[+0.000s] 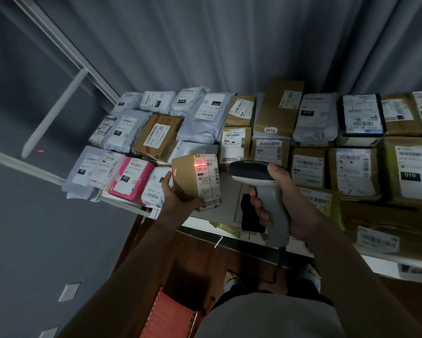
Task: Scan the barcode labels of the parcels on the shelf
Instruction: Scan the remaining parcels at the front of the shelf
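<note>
My left hand grips a small brown cardboard parcel from below and lifts it above the shelf's front edge. A white barcode label covers the parcel's face, and a red scan line glows across the label's top. My right hand holds a grey pistol-grip barcode scanner, its dark head pointed left at that label from a short gap. The scanner's cable hangs down below my fist.
The white shelf is packed with labelled parcels: grey mailer bags, brown boxes, a pink packet. A grey curtain hangs behind. White frame bars stand at left. A red mat lies on the floor by my feet.
</note>
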